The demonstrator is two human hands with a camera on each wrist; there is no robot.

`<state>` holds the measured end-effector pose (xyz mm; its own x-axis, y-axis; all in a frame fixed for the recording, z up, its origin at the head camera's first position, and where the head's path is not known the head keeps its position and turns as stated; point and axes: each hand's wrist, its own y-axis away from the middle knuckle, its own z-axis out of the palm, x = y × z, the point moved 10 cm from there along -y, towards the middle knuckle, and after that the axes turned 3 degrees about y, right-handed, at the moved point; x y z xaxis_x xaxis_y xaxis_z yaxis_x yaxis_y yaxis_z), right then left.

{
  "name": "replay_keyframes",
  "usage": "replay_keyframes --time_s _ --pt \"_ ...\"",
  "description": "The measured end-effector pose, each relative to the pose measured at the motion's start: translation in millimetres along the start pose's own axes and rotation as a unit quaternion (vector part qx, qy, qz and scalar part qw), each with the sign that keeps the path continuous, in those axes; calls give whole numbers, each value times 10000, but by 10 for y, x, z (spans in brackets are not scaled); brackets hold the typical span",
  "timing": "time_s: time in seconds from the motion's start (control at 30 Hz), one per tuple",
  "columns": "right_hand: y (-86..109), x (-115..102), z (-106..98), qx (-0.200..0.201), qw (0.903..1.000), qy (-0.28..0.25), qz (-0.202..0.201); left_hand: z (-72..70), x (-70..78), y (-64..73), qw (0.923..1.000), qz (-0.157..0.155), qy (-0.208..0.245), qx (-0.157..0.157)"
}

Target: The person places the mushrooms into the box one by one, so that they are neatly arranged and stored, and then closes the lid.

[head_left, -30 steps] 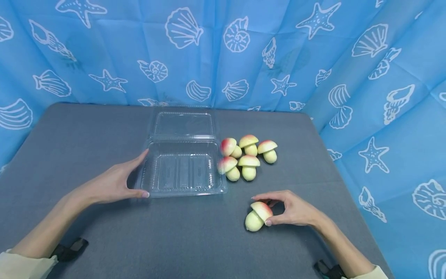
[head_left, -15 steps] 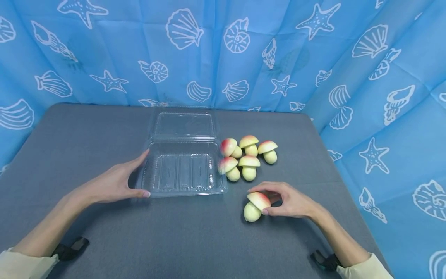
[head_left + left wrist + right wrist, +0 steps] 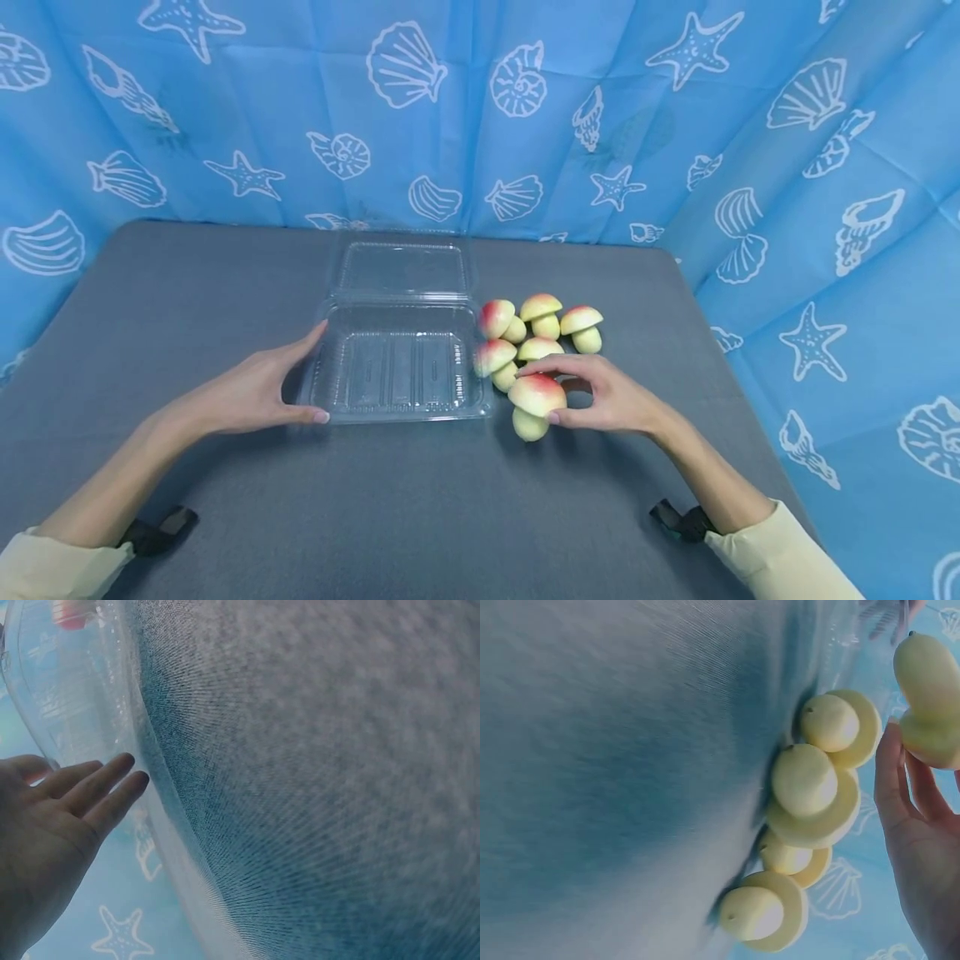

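1. On the left, our left hand (image 3: 255,392) has its fingers straight and spread, gripping nothing, at the box's side.
2. Just right of those fingertips lies one clear box (image 3: 405,414), its one lid (image 3: 405,271) laid back beyond it.
3. Beyond the right grip we count five mushroom pieces (image 3: 581,318), clustered together.
4. And here's the sixth, the held mushroom (image 3: 536,396), pinched at the cap, off the table, in our right hand (image 3: 611,392)! We'd call this the carrying step; the next move seems to call for a steady pinch, clear of its neighbours.
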<state>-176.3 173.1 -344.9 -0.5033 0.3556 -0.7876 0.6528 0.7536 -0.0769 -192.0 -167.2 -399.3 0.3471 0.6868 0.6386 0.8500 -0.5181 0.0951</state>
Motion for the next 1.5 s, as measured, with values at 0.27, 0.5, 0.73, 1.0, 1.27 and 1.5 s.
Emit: replay_keyframes --time_s 0.27,0.5,0.73,1.0,1.27,1.5 --pt "-236 -103 -82 13 9996 203 -191 3 -10 -14 10000 -38 14 -11" --pt "-429 -69 -104 47 9999 -103 87 6 -16 -34 9999 -90 45 -53" --pt "-615 -45 -81 82 9995 -286 130 4 -9 -53 10000 -62 27 -43" --pt "-822 -3 6 4 9985 -541 76 10 -17 -44 9999 -153 17 -56" --pt "-1026 24 58 55 9974 -718 -90 7 -15 -23 9998 -107 -143 19" --pt "-1186 -23 82 127 9985 -458 -289 3 -25 -29 9996 -176 -201 -9"
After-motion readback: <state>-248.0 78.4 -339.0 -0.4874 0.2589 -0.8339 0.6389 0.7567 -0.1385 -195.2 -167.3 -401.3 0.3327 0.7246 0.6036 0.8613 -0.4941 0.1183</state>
